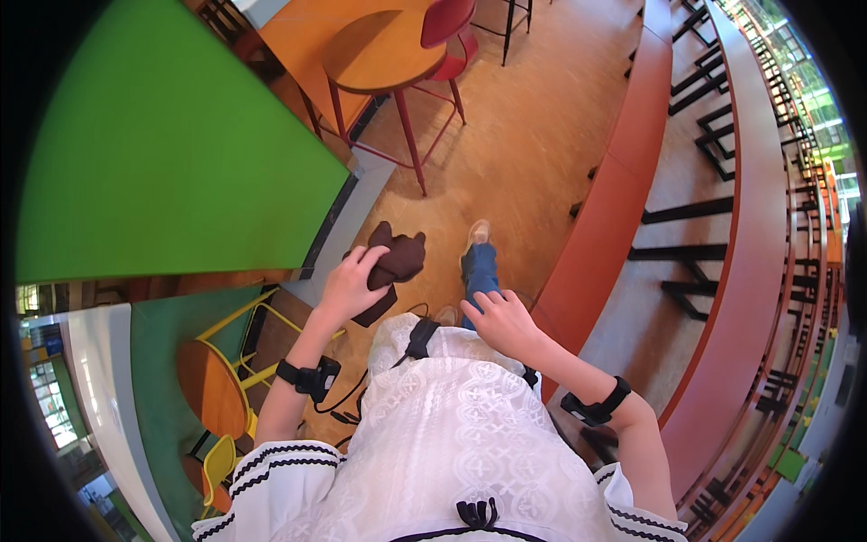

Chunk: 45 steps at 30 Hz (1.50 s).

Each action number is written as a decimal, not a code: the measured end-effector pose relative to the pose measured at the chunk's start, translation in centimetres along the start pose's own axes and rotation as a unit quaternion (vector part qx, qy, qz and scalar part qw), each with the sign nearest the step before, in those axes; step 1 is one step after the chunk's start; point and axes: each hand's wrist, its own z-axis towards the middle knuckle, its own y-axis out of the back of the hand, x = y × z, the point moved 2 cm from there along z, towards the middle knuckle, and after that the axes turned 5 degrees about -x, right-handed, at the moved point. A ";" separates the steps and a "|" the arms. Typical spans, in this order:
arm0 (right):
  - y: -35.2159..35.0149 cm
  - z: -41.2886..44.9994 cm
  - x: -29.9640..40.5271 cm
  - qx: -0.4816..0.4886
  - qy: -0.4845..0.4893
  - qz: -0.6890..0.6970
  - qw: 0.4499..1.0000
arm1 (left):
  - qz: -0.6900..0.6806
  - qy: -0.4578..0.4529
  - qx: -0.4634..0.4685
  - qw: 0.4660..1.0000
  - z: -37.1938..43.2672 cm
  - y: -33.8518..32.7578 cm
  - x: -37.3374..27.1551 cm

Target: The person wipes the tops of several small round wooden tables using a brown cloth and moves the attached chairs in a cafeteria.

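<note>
A crumpled dark brown cloth (399, 260) hangs from my left hand (353, 281), whose fingers and thumb pinch its near side. Loose corners of the cloth stick up at the top and droop below the hand. My right hand (504, 324) is in front of my body, over the blue trouser leg (479, 271). It appears to hold nothing, with the fingers slightly bent and the thumb apart. Each forearm wears a black strap with a small device, the left device (318, 378) and the right device (586, 409).
A bright green panel (176, 149) stands at the left. Ahead are a round wooden table (383, 51) and a red chair (452, 34). Long reddish benches or tabletops (609, 183) run along my right. Yellow-framed round furniture (213, 386) stands at lower left. Black cables (345, 406) hang beside me.
</note>
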 end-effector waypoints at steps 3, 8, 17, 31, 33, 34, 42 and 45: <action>-0.1 2.9 -5.7 0.026 0.016 -0.006 1.000 | 0.047 -0.024 0.007 0.999 4.8 -0.7 0.9; 3.5 9.3 -15.7 0.010 -0.027 0.101 0.994 | 0.103 -0.020 0.026 0.994 12.7 -0.4 2.8; 14.3 27.3 -27.4 -0.240 0.149 0.117 0.952 | 0.142 0.084 -0.105 0.981 25.1 3.2 6.2; 10.5 42.0 -38.2 -0.152 0.171 0.099 0.969 | 0.168 -0.047 -0.107 0.979 43.5 3.9 14.5; 9.7 42.0 -38.5 -0.205 0.185 0.109 0.955 | 0.163 -0.042 -0.072 0.983 45.6 2.4 15.8; 9.5 41.7 -38.6 -0.200 0.178 0.111 0.957 | 0.157 -0.040 -0.056 0.985 46.3 1.6 16.3; 8.9 41.6 -39.1 -0.276 0.188 0.130 0.933 | 0.126 -0.061 0.028 0.990 47.9 -3.3 18.0; 8.3 41.5 -38.8 -0.320 0.177 0.143 0.920 | 0.111 -0.157 0.042 0.980 48.6 -4.2 18.6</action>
